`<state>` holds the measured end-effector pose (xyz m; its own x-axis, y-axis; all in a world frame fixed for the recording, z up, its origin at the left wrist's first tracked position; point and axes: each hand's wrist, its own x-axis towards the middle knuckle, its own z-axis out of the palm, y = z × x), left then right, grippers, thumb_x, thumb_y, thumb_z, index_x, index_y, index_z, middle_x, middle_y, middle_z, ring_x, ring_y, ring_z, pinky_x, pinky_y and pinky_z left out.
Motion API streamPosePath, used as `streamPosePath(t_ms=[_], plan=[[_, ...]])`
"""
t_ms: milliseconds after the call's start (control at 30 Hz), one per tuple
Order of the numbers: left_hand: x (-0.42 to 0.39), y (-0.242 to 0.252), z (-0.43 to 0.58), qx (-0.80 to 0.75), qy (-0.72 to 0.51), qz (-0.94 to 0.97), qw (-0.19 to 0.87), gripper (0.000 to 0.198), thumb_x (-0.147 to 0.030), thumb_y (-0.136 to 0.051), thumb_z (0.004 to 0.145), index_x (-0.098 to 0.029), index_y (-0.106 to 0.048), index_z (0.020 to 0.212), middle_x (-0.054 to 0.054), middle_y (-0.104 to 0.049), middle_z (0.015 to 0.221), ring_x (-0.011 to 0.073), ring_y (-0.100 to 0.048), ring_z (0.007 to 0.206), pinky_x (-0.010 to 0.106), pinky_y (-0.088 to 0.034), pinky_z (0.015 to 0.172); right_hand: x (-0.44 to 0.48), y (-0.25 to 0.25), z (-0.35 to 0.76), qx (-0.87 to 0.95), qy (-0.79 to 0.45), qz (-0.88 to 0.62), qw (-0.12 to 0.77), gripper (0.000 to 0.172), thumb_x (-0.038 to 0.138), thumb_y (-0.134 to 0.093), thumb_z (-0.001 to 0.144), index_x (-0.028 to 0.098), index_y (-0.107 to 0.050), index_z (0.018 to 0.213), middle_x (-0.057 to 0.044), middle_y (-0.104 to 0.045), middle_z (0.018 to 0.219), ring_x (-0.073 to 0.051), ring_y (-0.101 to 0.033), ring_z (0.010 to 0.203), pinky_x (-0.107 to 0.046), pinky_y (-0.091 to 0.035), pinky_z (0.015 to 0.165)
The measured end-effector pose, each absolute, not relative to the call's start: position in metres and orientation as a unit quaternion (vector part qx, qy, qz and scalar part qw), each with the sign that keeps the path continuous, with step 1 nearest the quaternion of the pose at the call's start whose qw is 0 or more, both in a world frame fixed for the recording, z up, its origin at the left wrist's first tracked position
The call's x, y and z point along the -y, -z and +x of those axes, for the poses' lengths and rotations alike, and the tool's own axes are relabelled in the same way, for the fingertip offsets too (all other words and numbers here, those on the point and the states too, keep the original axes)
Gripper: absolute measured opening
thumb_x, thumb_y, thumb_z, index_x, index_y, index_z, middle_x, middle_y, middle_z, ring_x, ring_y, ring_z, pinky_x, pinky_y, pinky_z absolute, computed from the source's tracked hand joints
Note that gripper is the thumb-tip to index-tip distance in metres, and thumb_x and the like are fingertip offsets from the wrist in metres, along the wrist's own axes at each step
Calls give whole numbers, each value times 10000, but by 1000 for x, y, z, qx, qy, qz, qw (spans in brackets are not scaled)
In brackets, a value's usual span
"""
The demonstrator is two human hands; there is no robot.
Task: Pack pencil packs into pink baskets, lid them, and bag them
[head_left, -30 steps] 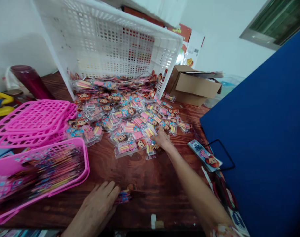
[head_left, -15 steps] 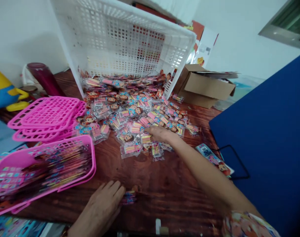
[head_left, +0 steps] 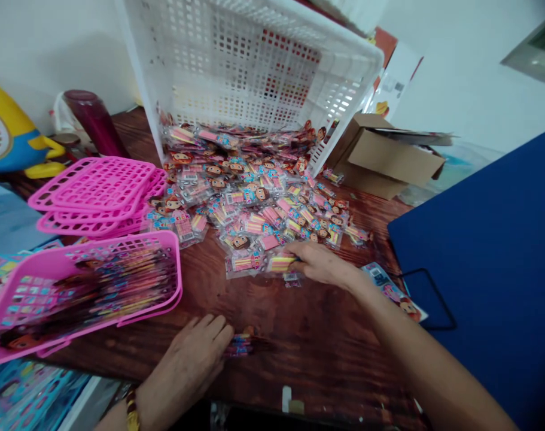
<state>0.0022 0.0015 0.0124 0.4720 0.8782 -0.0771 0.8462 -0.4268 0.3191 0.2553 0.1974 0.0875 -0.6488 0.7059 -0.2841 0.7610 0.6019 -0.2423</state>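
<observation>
A heap of small clear packets with cartoon faces and pink sticks spills from a tipped white crate onto the brown wooden table. My right hand reaches to the heap's near edge, fingers closed on one packet with yellow and pink sticks. My left hand lies flat near the table's front edge, fingers stretched over a small stack of packets whose ends stick out to the right.
A pink basket full of packets stands at the left, with empty pink baskets stacked behind it. A cardboard box sits at the back right, a blue board to the right, a dark red bottle at back left.
My right hand has drawn back from inside the heap toward me, dragging a packet to the heap's near edge. My left hand has stayed on its stack.
</observation>
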Motion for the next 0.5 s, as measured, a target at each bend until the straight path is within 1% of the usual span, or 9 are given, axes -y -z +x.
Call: streamPosePath(t_ms=[67,100,167,233,367,500], plan=[[-1,-13,2,-512,-47,841,166,338,-66,-484,809,-233,-547,1095,52,-622,1114,219,-582,1038,401,-442,979,-191,-79,234,-897,179,392,95,358,174,-540,858,239,-611,1203,-68,-676,1165,-233,-607,1063,-298,-408,870],[-1,-14,2,-512,-48,842,165,349,-64,-486,806,-233,-545,1106,54,-618,1125,218,-579,1042,397,-437,984,-185,-71,223,-893,164,404,108,369,176,-536,859,224,-601,1219,-91,-670,1181,-244,-607,1070,-314,-416,877],[-1,-15,3,-511,-45,843,161,369,-59,-501,794,-231,-540,1118,57,-614,1134,220,-575,1048,393,-434,984,-167,-55,206,-880,149,430,133,346,190,-533,863,189,-602,1203,-127,-670,1165,-256,-614,1060,-332,-433,868],[-2,-18,4,-513,-34,842,164,345,-59,-514,793,-229,-546,1091,55,-615,1110,227,-577,1033,399,-442,963,-145,-43,201,-874,164,438,134,342,197,-523,872,170,-590,1207,-137,-670,1150,-255,-614,1062,-333,-440,867],[-4,-25,5,-511,-11,841,176,249,-74,-531,818,-220,-551,1019,43,-608,1032,234,-570,999,412,-444,933,-110,-45,214,-865,221,440,96,438,209,-517,883,189,-504,1320,-125,-644,1218,-246,-598,1100,-331,-429,874],[-2,-25,4,-498,-23,850,172,234,-102,-549,825,-226,-531,1023,34,-584,1018,225,-548,998,399,-420,946,-113,-60,212,-867,261,420,66,446,257,-580,855,239,-524,1296,-69,-680,1159,-242,-618,1064,-303,-426,832]])
